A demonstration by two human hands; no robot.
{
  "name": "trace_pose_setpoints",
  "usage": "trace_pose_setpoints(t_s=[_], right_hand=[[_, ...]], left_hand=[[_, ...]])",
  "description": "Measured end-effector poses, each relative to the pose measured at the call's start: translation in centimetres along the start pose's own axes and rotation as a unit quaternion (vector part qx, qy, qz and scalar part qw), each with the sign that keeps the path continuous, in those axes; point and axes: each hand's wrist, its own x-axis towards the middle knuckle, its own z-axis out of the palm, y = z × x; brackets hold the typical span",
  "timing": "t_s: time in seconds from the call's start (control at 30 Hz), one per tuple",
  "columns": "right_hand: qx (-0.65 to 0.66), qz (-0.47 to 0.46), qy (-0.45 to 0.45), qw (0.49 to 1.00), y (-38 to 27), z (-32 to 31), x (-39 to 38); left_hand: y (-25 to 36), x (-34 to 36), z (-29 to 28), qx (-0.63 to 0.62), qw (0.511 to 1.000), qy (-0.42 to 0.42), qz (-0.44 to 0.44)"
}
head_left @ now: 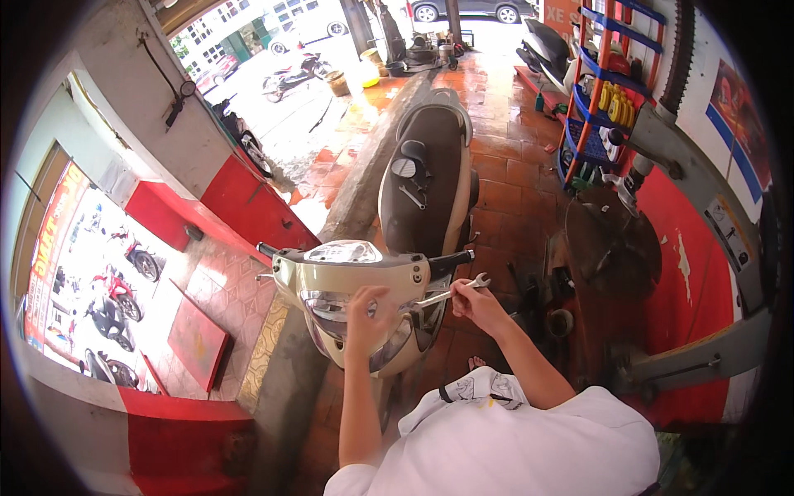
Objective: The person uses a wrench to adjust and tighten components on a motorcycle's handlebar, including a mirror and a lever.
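One wrench (447,293) slants across the front of one cream scooter (356,273), which stands mid-floor facing the person; the right hand (475,302) has its fingers clamped on the wrench near its open end; the left hand (365,312) is raised before the one headlight (324,306), its fingers bent, and I cannot tell whether they pinch anything; two handlebar grips (451,263) stick out, one each side; on the one brown seat (437,211) lies one smaller wrench (413,198), just beside a dark part (415,151); to the right stands one orange-and-blue rack (589,145), bearing several yellow bottles (616,103), too close-packed to count; near it is a second scooter (546,50); one red board (197,343) leans at the left.
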Motion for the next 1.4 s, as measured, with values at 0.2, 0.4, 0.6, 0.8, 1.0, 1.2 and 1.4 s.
trace_pose_setpoints(t_s=[0.2,0.4,0.6,0.8,1.0,1.2,1.4], right_hand=[[0.182,0.005,-0.074,0.98,1.5,-0.3,-1.3],[0.083,0.064,-0.23,0.968,0.4,-1.2,-3.3],[-0.192,0.132,-0.247,0.94,-3.8,-3.8,-1.6],[-0.533,-0.028,-0.172,0.828,-3.5,-1.2,1.3],[-0.685,-0.051,0.051,0.725,-3.8,-2.5,2.8],[-0.72,-0.159,0.053,0.674,-0.9,-2.9,4.8],[-0.78,-0.144,0.013,0.608,-1.7,-2.6,4.9]], left_hand=[[2.3,-4.7,5.9,-0.397,0.898,-0.006,-0.193],[-1.2,-5.5,9.3,-0.598,0.759,0.067,-0.25],[1.6,-3.6,8.3,-0.489,0.831,0.023,-0.264],[2.2,-2.4,7.3,-0.375,0.896,-0.066,-0.228],[1.9,2.2,2.0,0.235,0.972,0.028,0.002],[0.0,3.4,0.6,0.341,0.937,0.013,0.071],[-0.5,3.2,1.0,0.304,0.949,0.014,0.078]])
